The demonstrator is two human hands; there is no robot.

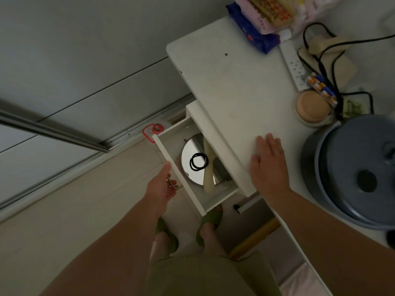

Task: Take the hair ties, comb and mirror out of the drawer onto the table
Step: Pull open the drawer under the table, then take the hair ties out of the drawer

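Both forearms reach out from below. Left hand [161,186] grips the handle [174,184] of the open drawer [181,167]; right hand [268,165] lies flat and empty on the table [235,86]. Inside the drawer — hair ties [198,161] sit on the round mirror [192,162], with the pale comb [208,167] lying across it.

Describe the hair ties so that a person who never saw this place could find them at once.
Look into the open white drawer under the table edge. A round mirror lies flat inside, beside a cream comb. The hair ties are the thin black loops on the mirror, the only black things there.
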